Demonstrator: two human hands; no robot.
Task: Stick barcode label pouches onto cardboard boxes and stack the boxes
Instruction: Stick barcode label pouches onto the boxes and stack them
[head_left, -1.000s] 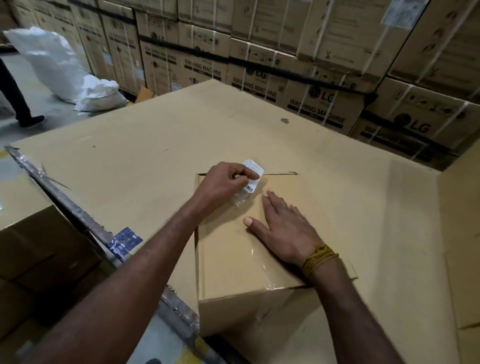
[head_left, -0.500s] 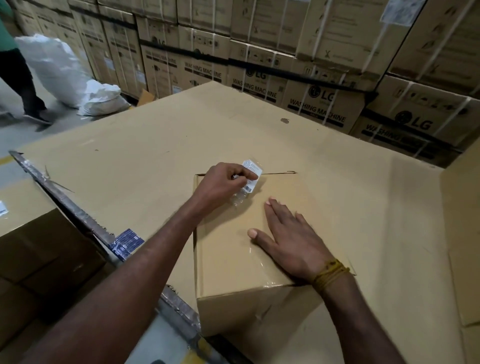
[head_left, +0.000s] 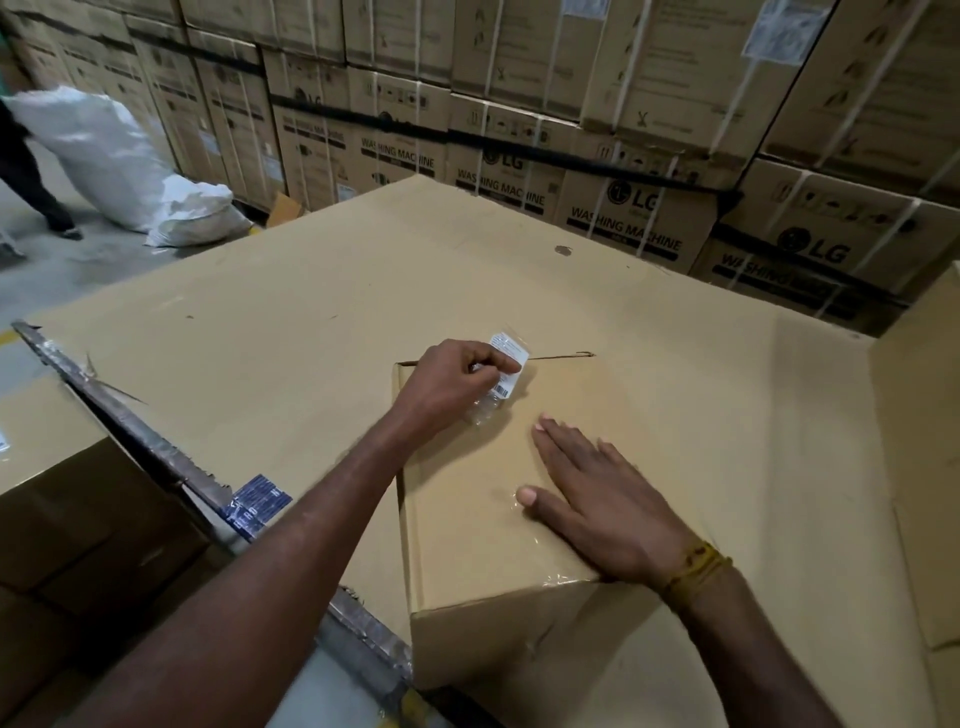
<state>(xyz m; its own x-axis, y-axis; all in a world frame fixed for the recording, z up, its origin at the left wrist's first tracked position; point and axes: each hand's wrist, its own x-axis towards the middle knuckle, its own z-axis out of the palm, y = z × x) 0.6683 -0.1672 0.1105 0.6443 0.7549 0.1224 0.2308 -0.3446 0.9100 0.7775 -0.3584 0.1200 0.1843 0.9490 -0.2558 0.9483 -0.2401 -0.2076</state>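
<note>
A small cardboard box (head_left: 467, 499) with clear tape along its top lies on a large flat cardboard surface (head_left: 291, 332). My left hand (head_left: 452, 384) pinches a clear barcode label pouch (head_left: 506, 364) over the box's far left corner, the pouch tilted up at its far end. Flat on the box top rests my right hand (head_left: 597, 499), fingers straight and spread, just right of the pouch.
Strapped washing machine cartons (head_left: 623, 208) form a wall behind. White sacks (head_left: 119, 161) lie on the floor at far left, beside a person's leg (head_left: 31, 176). Brown boxes (head_left: 78, 519) sit low at left, past a torn taped edge (head_left: 156, 447).
My right hand has slid slightly back toward me on the box top. The left hand stays at the far corner with the pouch. The person at far left has walked on.
</note>
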